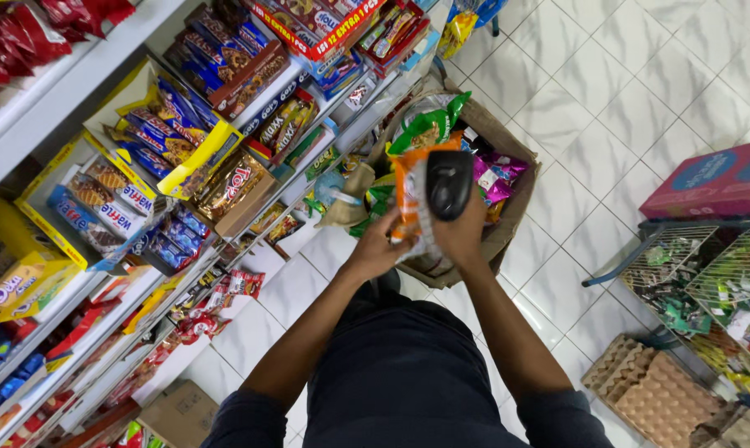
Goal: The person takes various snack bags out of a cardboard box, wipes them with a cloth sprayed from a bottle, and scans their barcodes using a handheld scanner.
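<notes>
Along the left side ran white metal shelves (pixel 76 79) packed with snacks: yellow cardboard display trays of blue biscuit packets (pixel 163 124), a tray of gold-wrapped chocolate bars (pixel 234 182) just right of them, and, nearer and lower, small red sachets (pixel 238 284) hanging at a shelf edge. On the floor at the near left stood a plain brown cardboard carton (pixel 180 412).

Near the middle, the person's left hand (pixel 376 247) was closed around the near edge of an orange and white plastic snack packet (pixel 408 195), fingers curled on its left side and the thumb across the front. The packet was held upright above the white tiled floor (pixel 623 99), just in front of the shelves and over an open brown cardboard box (pixel 507 220) filled with green, orange and purple snack bags.

Just right of it, the right hand (pixel 462 232) gripped a black handheld barcode scanner (pixel 449 182), fingers wrapped round its handle, with the scanner's head lying against the face of the packet. The two hands were almost touching.

At the far right, a pink and blue cardboard box (pixel 715 182) rested on a wire basket rack (pixel 706 265) holding small green items, and near it, lower down, lay stacked brown pulp egg trays (pixel 657 398).
</notes>
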